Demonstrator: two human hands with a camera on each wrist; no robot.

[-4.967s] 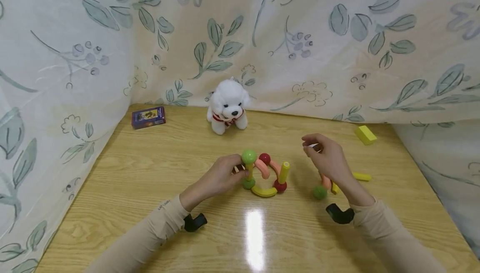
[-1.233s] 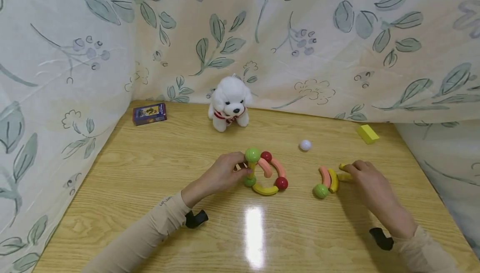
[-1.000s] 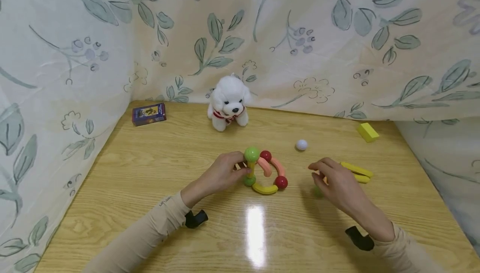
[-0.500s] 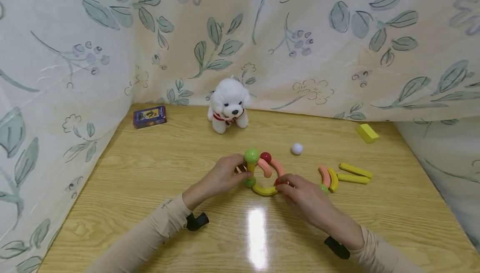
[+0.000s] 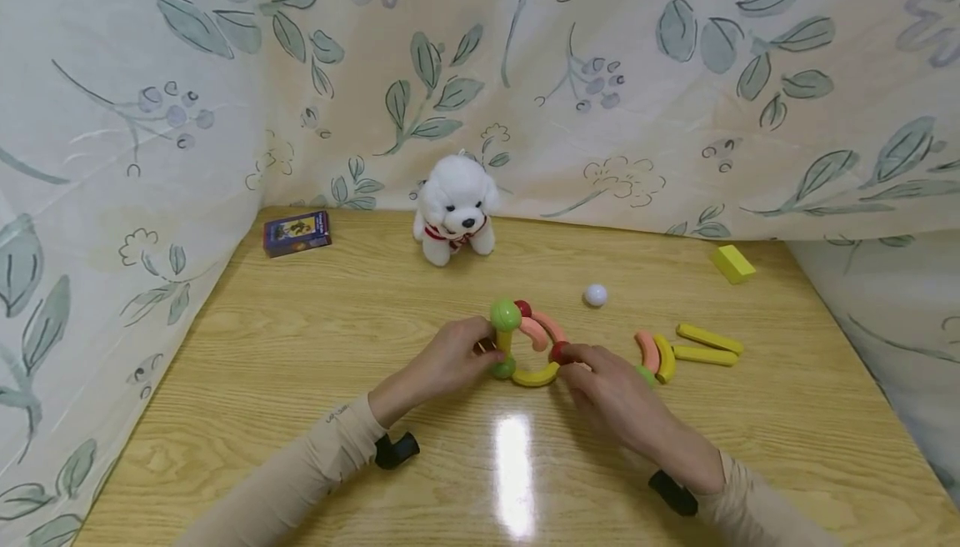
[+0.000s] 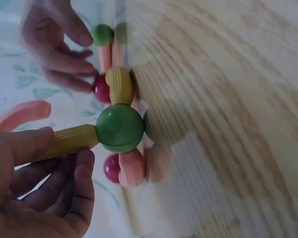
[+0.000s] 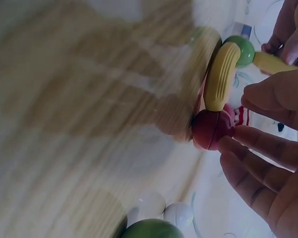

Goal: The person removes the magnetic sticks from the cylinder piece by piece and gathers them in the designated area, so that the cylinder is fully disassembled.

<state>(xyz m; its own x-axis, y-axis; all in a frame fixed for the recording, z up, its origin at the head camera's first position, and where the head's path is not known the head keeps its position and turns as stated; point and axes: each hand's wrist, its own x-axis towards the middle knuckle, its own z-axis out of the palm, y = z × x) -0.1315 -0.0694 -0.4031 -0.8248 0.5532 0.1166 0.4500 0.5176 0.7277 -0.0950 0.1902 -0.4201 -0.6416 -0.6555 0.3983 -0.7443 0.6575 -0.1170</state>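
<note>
My left hand [image 5: 456,359] pinches the upright yellow stick [image 6: 72,141] between thumb and fingers. That stick joins a light green ball [image 5: 506,314] on top to a green ball [image 6: 120,128] at the table. From there a ring of magnetic building pieces runs: a curved yellow piece [image 7: 222,77], a red ball [image 7: 212,129], a curved pink piece [image 5: 550,326] and a second red ball [image 5: 522,308]. Another curved pink piece [image 5: 534,333] reaches down from the top ball. My right hand [image 5: 618,401] touches the near red ball with its fingertips, thumb apart from it.
Right of the ring lie a pink curve [image 5: 646,352], a yellow curve [image 5: 664,358], a partly hidden green ball [image 5: 646,374] and yellow sticks [image 5: 707,355]. A white ball [image 5: 596,295], yellow block [image 5: 732,264], plush dog [image 5: 456,209] and card box [image 5: 297,233] stand behind.
The yellow stick that stood on the near red ball now lies with another at right. My right hand came left to that ball, which shifted slightly away. The white ball rolled left.
</note>
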